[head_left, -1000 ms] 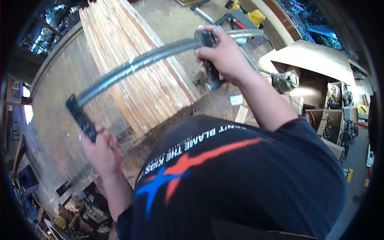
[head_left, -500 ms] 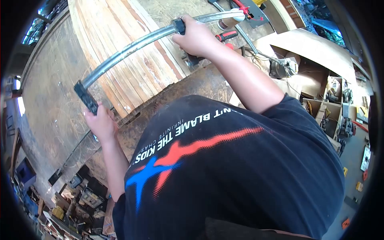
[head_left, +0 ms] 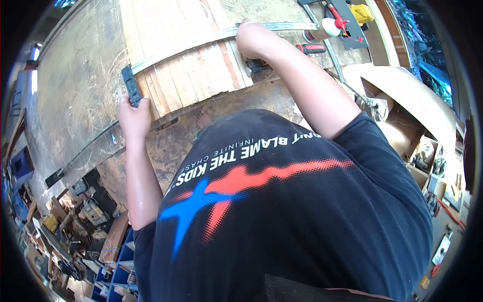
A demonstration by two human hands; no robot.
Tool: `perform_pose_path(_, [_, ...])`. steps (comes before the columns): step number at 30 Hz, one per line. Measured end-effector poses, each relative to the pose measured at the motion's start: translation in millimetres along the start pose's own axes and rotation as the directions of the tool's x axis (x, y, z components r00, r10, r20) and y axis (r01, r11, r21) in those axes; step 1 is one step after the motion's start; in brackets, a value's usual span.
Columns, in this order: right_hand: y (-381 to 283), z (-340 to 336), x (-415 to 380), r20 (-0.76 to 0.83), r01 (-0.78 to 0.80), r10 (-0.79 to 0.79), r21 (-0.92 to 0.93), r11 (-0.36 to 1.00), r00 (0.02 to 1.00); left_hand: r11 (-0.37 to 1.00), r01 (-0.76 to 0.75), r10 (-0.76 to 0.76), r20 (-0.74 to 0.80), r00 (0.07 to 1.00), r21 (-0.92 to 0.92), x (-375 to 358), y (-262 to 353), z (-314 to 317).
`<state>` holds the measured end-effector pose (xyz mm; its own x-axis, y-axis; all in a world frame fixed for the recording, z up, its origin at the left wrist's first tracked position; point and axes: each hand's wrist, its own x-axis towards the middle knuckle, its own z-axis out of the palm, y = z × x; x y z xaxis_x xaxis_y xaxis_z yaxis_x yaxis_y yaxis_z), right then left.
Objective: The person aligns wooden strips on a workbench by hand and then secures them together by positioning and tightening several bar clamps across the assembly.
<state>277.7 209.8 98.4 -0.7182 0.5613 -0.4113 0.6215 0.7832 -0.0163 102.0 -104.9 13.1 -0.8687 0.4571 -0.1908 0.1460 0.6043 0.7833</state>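
Bar clamp (head_left: 224,35) lay crosswise over a row of pale wooden strips (head_left: 191,73) on the worn workbench (head_left: 75,65); whether its bar touched them could not be told. The left hand (head_left: 135,117) was closed in a narrow grip around the lower part of the clamp's dark end piece (head_left: 131,84), just past the strips' left edge. The right hand (head_left: 253,41) was curled over the bar near their right edge, holding the clamp, with most of its fingers hidden. Beside the bar's far end stood a red-capped bottle (head_left: 322,30), a red-and-black handle (head_left: 312,49) near it.
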Motion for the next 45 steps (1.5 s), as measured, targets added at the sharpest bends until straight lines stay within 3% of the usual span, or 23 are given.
perform_pose_path(4, [-2,1,-2,-0.016,-0.055,0.054,-0.018,0.998,0.998,0.975,-0.050,0.056,-0.023,0.998,0.216,-5,15,-3])
perform_pose_path(7, [-4,-6,-5,0.036,-0.012,0.015,-0.072,0.997,0.999,0.968,0.042,-0.066,0.092,0.994,0.247,-6,32,-12])
perform_pose_path(10, [-2,-7,-4,-0.003,-0.040,0.039,-0.066,0.997,0.999,0.977,-0.032,0.016,0.077,0.997,0.210,-5,24,-11])
perform_pose_path(14, [6,2,3,-0.042,-0.059,0.057,-0.052,0.997,0.998,0.979,-0.036,0.013,0.117,0.993,0.203,-7,33,-16])
perform_pose_path(16, [6,0,6,0.013,-0.072,0.073,-0.035,0.997,0.997,0.964,-0.093,0.079,0.063,0.995,0.250,-5,27,-13])
perform_pose_path(17, [6,0,7,0.044,-0.078,0.079,-0.026,0.997,0.996,0.979,-0.078,0.062,0.092,0.994,0.187,-4,26,-13])
perform_pose_path(20, [18,15,16,-0.026,-0.109,0.112,0.104,0.989,0.993,0.997,-0.047,0.036,0.155,0.987,0.064,1,25,-18])
perform_pose_path(23, [30,6,17,0.101,-0.226,0.204,0.305,0.925,0.974,0.999,-0.032,0.028,0.163,0.986,0.022,-1,25,-16])
perform_pose_path(26, [38,18,13,-0.175,-0.064,0.111,0.256,0.965,0.978,1.000,0.015,-0.014,0.106,0.994,-0.004,-4,25,-17])
perform_pose_path(29, [26,6,-4,-0.196,-0.127,0.191,0.297,0.946,0.962,1.000,0.018,-0.020,0.125,0.992,0.016,3,8,-16])
perform_pose_path(32, [18,0,-16,-0.207,-0.163,0.241,0.334,0.928,0.948,0.978,0.137,-0.103,0.212,0.972,-0.157,-9,32,-23])
perform_pose_path(35, [19,-11,-37,-0.316,-0.152,0.230,0.253,0.956,0.920,0.977,-0.046,0.054,0.032,0.998,-0.209,-24,27,-14])
perform_pose_path(38, [25,-13,-58,-0.504,-0.019,0.168,0.286,0.958,0.847,0.977,-0.014,0.006,-0.039,0.999,-0.215,-38,35,-23])
perform_pose_path(40, [25,-30,-81,-0.507,0.031,0.155,0.339,0.940,0.848,0.867,0.101,-0.009,0.186,0.982,-0.488,-50,60,-45])
perform_pose_path(43, [22,-64,-119,-0.501,0.057,0.162,0.392,0.918,0.850,0.509,0.425,-0.029,0.479,0.877,-0.748,-59,83,-83])
perform_pose_path(45, [26,-76,-142,-0.490,0.081,0.125,0.378,0.922,0.863,0.453,0.438,-0.047,0.470,0.881,-0.777,-66,102,-94])
